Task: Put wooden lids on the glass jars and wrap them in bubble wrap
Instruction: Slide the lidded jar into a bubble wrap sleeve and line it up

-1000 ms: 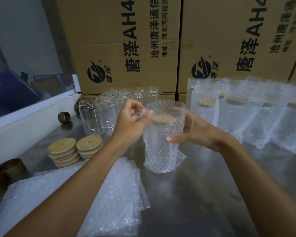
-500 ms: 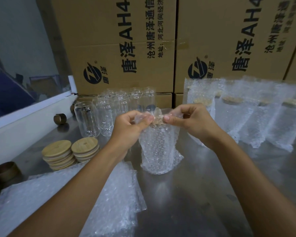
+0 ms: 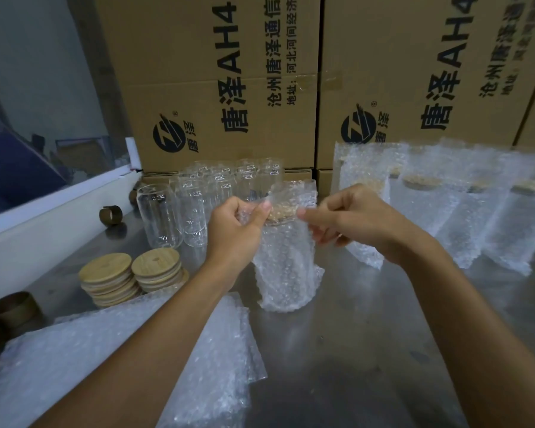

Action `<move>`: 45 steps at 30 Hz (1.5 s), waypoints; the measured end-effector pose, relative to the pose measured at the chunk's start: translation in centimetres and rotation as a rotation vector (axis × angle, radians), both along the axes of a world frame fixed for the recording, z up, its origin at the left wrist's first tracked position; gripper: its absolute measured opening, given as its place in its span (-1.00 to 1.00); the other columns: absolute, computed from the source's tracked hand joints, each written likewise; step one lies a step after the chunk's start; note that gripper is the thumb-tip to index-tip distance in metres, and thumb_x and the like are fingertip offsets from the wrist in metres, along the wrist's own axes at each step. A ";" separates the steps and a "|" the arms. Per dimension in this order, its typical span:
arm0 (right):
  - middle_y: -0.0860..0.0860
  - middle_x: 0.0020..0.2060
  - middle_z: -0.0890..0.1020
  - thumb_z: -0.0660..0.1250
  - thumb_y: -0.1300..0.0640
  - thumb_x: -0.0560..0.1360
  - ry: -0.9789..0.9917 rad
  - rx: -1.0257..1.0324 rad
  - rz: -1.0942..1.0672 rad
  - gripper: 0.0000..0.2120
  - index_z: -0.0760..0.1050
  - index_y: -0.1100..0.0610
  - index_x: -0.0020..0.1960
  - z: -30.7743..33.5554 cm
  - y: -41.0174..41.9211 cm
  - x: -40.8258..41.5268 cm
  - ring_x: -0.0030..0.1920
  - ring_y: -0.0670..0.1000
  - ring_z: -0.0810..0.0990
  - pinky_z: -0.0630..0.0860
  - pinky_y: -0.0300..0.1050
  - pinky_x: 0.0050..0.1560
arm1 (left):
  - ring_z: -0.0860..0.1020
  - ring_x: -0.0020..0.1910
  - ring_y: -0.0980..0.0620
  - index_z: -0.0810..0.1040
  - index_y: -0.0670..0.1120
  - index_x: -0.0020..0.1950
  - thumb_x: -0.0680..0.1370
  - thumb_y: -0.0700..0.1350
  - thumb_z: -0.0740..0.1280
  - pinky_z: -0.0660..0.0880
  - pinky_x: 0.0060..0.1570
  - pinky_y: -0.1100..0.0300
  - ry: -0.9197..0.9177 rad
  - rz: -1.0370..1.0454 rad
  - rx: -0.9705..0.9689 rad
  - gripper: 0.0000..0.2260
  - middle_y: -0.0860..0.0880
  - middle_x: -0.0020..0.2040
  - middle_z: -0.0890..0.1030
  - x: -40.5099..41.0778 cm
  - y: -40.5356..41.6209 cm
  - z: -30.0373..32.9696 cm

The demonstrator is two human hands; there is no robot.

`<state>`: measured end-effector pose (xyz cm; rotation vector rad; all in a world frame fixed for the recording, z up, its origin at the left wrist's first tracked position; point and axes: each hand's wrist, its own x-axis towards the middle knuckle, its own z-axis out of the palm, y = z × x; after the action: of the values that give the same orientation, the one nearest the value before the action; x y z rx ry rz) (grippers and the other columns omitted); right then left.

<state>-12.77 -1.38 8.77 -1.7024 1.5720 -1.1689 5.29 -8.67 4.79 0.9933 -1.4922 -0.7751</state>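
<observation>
Close to us, a soft pile of clear bubble wrap sheets (image 3: pixel 130 359) is lying on the shiny metal table (image 3: pixel 368 350). A bit farther, our left hand (image 3: pixel 235 230) and right hand (image 3: pixel 352 217) are now both pinching the open top of the bubble wrap bag (image 3: pixel 288 264), pulling it shut over the jar's round wooden lid (image 3: pixel 280 214). A second ago that top was wide open. We think this jar is almost done. Behind, bare clear glass jars (image 3: pixel 192 208) are waiting.
</observation>
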 end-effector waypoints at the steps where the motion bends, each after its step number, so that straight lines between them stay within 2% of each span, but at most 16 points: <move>1: 0.00 -0.29 0.73 0.49 -0.19 0.43 0.050 0.051 0.011 -0.63 0.65 0.13 -0.23 -0.1 -0.1 0.0 -0.31 -0.10 0.70 0.51 -0.35 -0.39 | 0.45 -0.29 0.10 0.53 -0.17 -0.10 0.58 0.07 0.37 0.36 -0.26 0.19 -0.039 -0.006 0.010 -0.70 0.00 -0.25 0.53 -0.1 0.1 0.0; 6: 0.29 -0.07 0.67 0.49 -0.24 0.41 0.188 0.051 -0.050 -0.39 0.62 0.34 0.04 -1.0 -1.3 0.5 -0.21 0.09 0.69 0.65 -0.20 -0.29 | 0.45 -0.24 0.19 0.44 -0.04 -0.11 0.63 0.14 0.25 0.35 -0.25 0.24 -0.105 -0.083 0.044 -0.72 0.07 -0.19 0.50 -0.8 0.7 0.0; 8: 0.11 0.07 0.68 0.47 -0.35 0.35 0.262 0.026 -0.058 -0.27 0.59 0.25 0.20 -1.3 -1.5 0.6 -0.09 0.02 0.67 0.63 -0.18 -0.13 | 0.42 -0.31 0.21 0.41 -0.04 -0.12 0.61 0.18 0.25 0.40 -0.21 0.19 -0.061 -0.112 0.037 -0.69 0.07 -0.24 0.44 -0.8 1.1 0.3; 10: -0.15 0.19 0.60 0.49 -0.41 0.27 0.289 0.022 -0.026 -0.21 0.51 0.07 0.31 -1.5 -1.4 0.8 0.02 -0.17 0.61 0.52 -0.30 -0.06 | 0.53 -0.21 0.08 0.39 -0.04 -0.12 0.62 0.18 0.23 0.52 -0.03 0.00 0.037 -0.162 0.056 -0.69 0.02 -0.18 0.50 -0.8 1.3 0.5; 12: -0.16 0.06 0.68 0.55 -0.33 0.27 0.189 0.007 0.046 -0.36 0.55 -0.01 0.20 -1.9 -1.5 0.9 -0.04 -0.24 0.65 0.57 -0.35 -0.07 | 0.61 0.00 -0.11 0.42 -0.04 -0.10 0.64 0.14 0.23 0.55 0.13 -0.15 0.113 -0.181 0.081 -0.73 -0.07 0.00 0.64 -0.8 1.5 0.9; 15: -0.06 -0.06 0.70 0.57 -0.16 0.37 0.056 -0.086 0.059 -0.52 0.59 0.07 0.15 -2.7 -2.0 1.2 -0.03 -0.06 0.69 0.62 -0.16 0.03 | 0.65 -0.04 -0.09 0.45 -0.01 -0.05 0.62 -0.08 0.34 0.61 0.07 -0.12 0.139 -0.164 0.067 -0.90 -0.01 0.01 0.66 -0.8 1.4 1.0; 17: -0.08 -0.04 0.71 0.53 -0.14 0.42 0.030 -0.136 0.044 -0.60 0.61 0.04 0.16 -2.9 -2.0 1.3 0.00 -0.09 0.68 0.61 -0.13 0.07 | 0.66 -0.01 -0.10 0.44 0.05 0.00 0.55 -0.18 0.44 0.62 0.05 -0.11 0.053 -0.109 0.042 -0.79 0.02 0.07 0.59 -0.8 1.1 0.7; 21: -0.08 0.01 0.74 0.49 -0.01 0.50 0.004 -0.189 0.113 -0.73 0.67 0.07 0.15 -2.6 -1.6 1.3 0.06 -0.13 0.69 0.60 -0.13 0.16 | 0.58 0.06 0.16 0.37 0.12 0.31 0.48 -0.09 0.53 0.58 0.07 0.07 0.036 -0.116 0.138 -0.50 0.15 0.22 0.47 -0.5 0.7 0.5; 25: -0.07 0.01 0.75 0.47 0.13 0.52 -0.112 -0.163 0.205 -0.81 0.69 0.10 0.13 -2.5 -1.6 0.8 0.09 -0.11 0.70 0.58 -0.26 0.14 | 0.59 0.15 0.05 0.22 0.03 0.55 0.48 -0.19 0.50 0.51 -0.11 0.20 0.098 -0.267 0.302 -0.27 -0.01 0.31 0.52 -0.2 0.2 0.7; 27: -0.05 -0.01 0.75 0.45 0.21 0.53 -0.160 -0.152 0.228 -0.84 0.70 0.12 0.10 -2.6 -1.7 0.6 0.07 -0.11 0.70 0.57 -0.34 0.05 | 0.66 -0.03 0.10 0.38 -0.04 0.46 0.50 -0.22 0.46 0.51 -0.25 0.28 0.103 -0.305 0.309 -0.45 -0.08 0.19 0.62 -0.1 0.1 0.8; 30: -0.11 0.01 0.75 0.44 0.20 0.52 -0.182 -0.162 0.186 -0.85 0.70 0.10 0.08 -2.8 -2.0 0.4 0.09 -0.19 0.67 0.54 -0.40 0.06 | 0.65 -0.28 0.19 0.62 -0.08 0.12 0.50 -0.22 0.47 0.51 -0.37 0.33 0.076 -0.284 0.254 -0.79 -0.03 -0.02 0.68 0.1 -0.1 0.9; 33: -0.06 0.10 0.72 0.45 0.21 0.51 -0.197 -0.189 0.132 -0.83 0.70 0.17 0.09 -3.1 -2.5 0.4 0.17 -0.18 0.64 0.54 -0.35 0.14 | 0.61 -0.30 0.15 0.61 -0.07 -0.05 0.49 -0.22 0.48 0.51 -0.26 0.20 0.071 -0.247 0.231 -0.89 0.01 -0.17 0.65 0.3 -0.4 0.9; 37: 0.00 0.08 0.72 0.46 0.27 0.50 -0.231 -0.264 0.045 -0.85 0.69 0.21 0.07 -3.1 -2.5 0.9 0.11 -0.14 0.67 0.58 -0.27 0.07 | 0.57 -0.33 0.16 0.57 -0.05 -0.16 0.50 -0.23 0.47 0.49 -0.34 0.25 0.112 -0.199 0.197 -0.86 0.01 -0.23 0.60 0.4 -0.6 0.6; 39: -0.02 0.05 0.71 0.52 0.19 0.46 -0.230 -0.300 -0.005 -0.76 0.65 0.12 0.12 -3.0 -2.3 1.1 0.08 -0.13 0.67 0.59 -0.18 0.13 | 0.57 -0.34 0.17 0.55 -0.05 -0.17 0.52 -0.22 0.47 0.50 -0.37 0.30 0.143 -0.172 0.181 -0.86 -0.01 -0.21 0.60 0.4 -0.6 0.4; 42: -0.18 0.22 0.56 0.59 -0.12 0.24 -0.117 -0.147 0.007 -0.27 0.44 -0.08 0.35 -3.3 -2.3 0.8 0.18 -0.20 0.58 0.54 -0.27 0.18 | 0.57 -0.24 0.10 0.54 -0.05 -0.16 0.54 -0.19 0.45 0.48 -0.33 0.31 0.155 -0.133 0.152 -0.86 -0.03 -0.16 0.61 0.4 -0.7 0.2; 45: -0.13 0.33 0.51 0.68 -0.05 0.19 -0.039 0.036 0.164 -0.03 0.29 -0.04 0.50 -4.7 -2.4 0.8 0.30 -0.12 0.54 0.50 -0.16 0.32 | 0.57 -0.18 0.08 0.53 -0.03 -0.15 0.56 -0.16 0.43 0.48 -0.23 0.26 0.148 -0.125 0.148 -0.87 -0.05 -0.12 0.62 0.3 -0.6 0.1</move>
<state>-11.97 -3.81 4.08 -1.7389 1.3928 -1.0786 5.62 -9.30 4.90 0.9364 -1.3934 -1.0396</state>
